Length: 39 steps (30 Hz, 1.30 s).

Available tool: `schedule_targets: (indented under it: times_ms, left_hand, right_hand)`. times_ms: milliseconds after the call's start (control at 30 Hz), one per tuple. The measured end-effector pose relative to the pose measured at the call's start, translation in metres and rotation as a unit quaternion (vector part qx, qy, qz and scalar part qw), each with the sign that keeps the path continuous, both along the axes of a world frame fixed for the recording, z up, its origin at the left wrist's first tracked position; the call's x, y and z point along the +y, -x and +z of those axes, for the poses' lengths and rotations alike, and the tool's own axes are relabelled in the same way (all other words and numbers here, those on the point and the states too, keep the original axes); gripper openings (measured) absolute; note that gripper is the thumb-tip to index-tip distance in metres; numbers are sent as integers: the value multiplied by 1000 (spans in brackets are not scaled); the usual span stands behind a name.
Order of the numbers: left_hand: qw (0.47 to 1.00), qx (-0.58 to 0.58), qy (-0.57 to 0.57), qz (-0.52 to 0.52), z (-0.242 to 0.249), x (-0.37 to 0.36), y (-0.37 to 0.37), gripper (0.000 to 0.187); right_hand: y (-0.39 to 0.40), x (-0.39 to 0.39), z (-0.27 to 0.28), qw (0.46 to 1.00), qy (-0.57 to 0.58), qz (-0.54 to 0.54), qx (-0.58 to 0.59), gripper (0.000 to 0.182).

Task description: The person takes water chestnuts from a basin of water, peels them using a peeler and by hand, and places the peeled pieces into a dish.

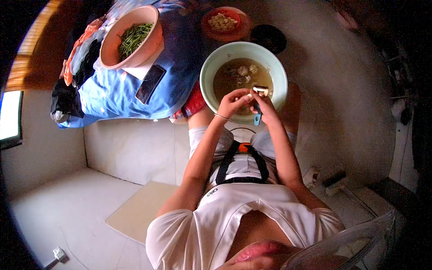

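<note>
A pale green basin (205,85) of cloudy water stands between my knees, with garlic bulbs (243,71) in the water. Over its near side, my right hand (265,108) is closed around a peeler (258,119) with a blue handle; its head points away from me. Close beside it, my left hand (232,101) pinches a small pale piece, which looks like a garlic clove (249,96). The fingertips of both hands nearly meet, so the exact contact between peeler and clove is hidden.
Beyond the basin sit a red bowl (238,21) of peeled cloves and a dark round container (268,38). To the left, a pink basin (108,51) of green beans and a phone (150,84) rest on a blue cloth (121,101). Clothes (81,56) lie at its edge.
</note>
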<state>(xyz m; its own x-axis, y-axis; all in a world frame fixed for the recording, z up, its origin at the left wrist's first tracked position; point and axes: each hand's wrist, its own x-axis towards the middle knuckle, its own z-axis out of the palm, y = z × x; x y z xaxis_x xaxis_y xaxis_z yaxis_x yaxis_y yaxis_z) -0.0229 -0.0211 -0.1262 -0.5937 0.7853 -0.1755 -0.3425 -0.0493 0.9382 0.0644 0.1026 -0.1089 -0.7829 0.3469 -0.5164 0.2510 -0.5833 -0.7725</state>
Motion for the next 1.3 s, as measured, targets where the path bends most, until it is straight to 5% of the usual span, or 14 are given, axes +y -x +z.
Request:
schedule_targets:
  times_ms: [100, 533, 633, 700, 833, 933, 1033, 1100, 1300]
  left_hand:
    - [977, 211, 15, 23, 5, 3, -4, 23]
    - [956, 281, 25, 78, 9, 1, -4, 20]
    - [976, 195, 3, 91, 12, 2, -7, 19]
    - [991, 10, -56, 122, 21, 3, -7, 17]
    - [993, 56, -44, 92, -8, 3, -2, 17]
    - [985, -40, -102, 135, -9, 6, -3, 18]
    - [980, 38, -78, 179, -6, 5, -1, 17]
    - [969, -116, -124, 178, -7, 5, -3, 14]
    - [937, -265, -144, 174, 1, 1, -3, 14]
  right_hand:
    - [-2, 4, -4, 999, 20, 32, -9, 36]
    - [5, -15, -4, 996, 57, -11, 66, 25]
    - [6, -18, -5, 995, 59, -31, 79, 26]
    - [6, -21, -3, 994, 65, -38, 77, 27]
    - [6, -20, 5, 996, 61, -18, 69, 29]
    - [6, -18, 19, 997, 44, 14, 65, 27]
    - [5, -20, 25, 992, 63, 18, 103, 26]
    - [4, -18, 12, 989, 91, 10, 113, 26]
    - [3, -19, 13, 991, 55, 19, 122, 19]
